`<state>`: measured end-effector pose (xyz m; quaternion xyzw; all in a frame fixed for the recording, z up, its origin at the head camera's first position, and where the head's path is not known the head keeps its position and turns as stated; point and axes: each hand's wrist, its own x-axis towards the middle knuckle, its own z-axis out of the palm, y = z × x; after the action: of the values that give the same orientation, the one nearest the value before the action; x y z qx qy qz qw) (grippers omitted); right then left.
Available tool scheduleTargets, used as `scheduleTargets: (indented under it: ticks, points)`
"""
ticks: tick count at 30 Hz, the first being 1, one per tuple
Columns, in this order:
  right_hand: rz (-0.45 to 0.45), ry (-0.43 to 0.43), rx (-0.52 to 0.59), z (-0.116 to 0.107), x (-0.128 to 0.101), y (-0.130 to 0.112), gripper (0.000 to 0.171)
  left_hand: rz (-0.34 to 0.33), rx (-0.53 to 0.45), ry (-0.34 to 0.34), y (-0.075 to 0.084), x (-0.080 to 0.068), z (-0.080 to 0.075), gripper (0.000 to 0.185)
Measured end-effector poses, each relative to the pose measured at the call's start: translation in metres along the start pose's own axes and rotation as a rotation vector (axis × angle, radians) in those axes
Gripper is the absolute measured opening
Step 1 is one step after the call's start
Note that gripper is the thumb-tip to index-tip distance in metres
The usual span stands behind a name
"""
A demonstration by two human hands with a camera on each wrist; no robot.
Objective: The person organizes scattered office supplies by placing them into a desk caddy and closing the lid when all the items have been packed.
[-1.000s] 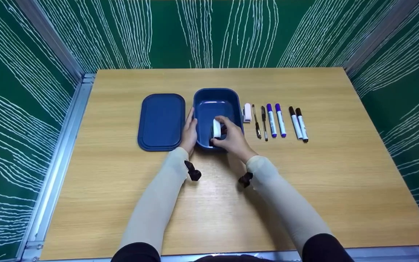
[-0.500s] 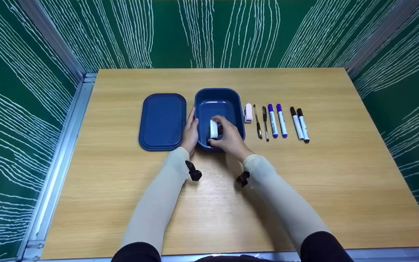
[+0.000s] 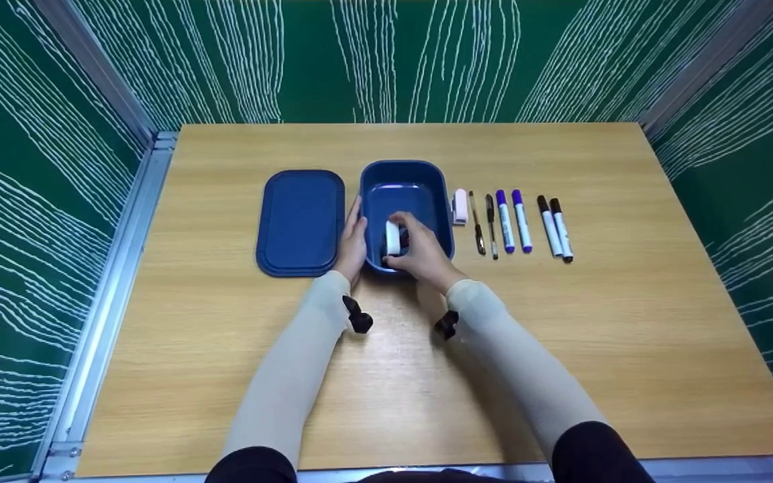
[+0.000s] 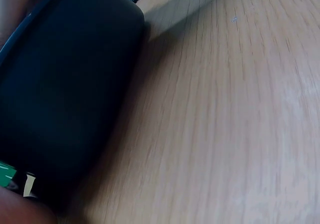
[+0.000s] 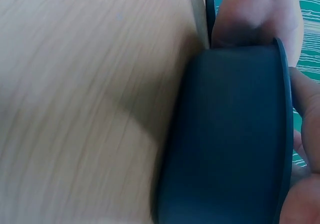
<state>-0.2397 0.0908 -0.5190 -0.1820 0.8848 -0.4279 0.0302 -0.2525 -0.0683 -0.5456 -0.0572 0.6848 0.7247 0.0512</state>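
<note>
Right hand (image 3: 423, 253) is inside the near end of the blue box (image 3: 437, 180), fingers curled round a small white item (image 3: 393, 238) with a dark part under it; can't tell what the item is. It sits low in the box, near the front wall, slightly left of centre. Left hand (image 3: 351, 243) lies flat against the box's left outer wall, fingers straight and together, pointing away from the person, not gripping anything. Box stands upright on the wooden table (image 3: 628, 322), roughly mid-table. Lid (image 3: 300, 221) lies flat just left of the box, with the left hand in the gap between them. Right of the box, in a row: a small white piece (image 3: 459, 206) just beside the wall, then two thin pens (image 3: 484, 224), two purple-capped markers (image 3: 514, 221), two black-capped markers (image 3: 555, 227), all lying parallel, pointing away from the person. The pairs touch or nearly touch, with small gaps between pairs. Left wrist view: only the box's dark outer wall (image 4: 65, 93) close up and table grain. Right wrist view: box wall (image 5: 230, 139) from outside, left hand (image 5: 257, 13) pressed on its far side, right fingers (image 5: 305, 98) over the rim. Both views are blurred.
</note>
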Motion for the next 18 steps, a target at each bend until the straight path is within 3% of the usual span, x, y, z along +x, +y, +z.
scheduleTargets:
  ticks: [12,18]
  points:
    - [0.027,-0.032,-0.011,0.003,0.005,0.002,0.071,-0.007,0.008,-0.010,0.000,0.002,-0.002,0.051]
    - [0.047,-0.050,-0.001,0.004,0.009,0.001,0.069,-0.029,-0.028,-0.045,0.018,-0.010,-0.004,0.052]
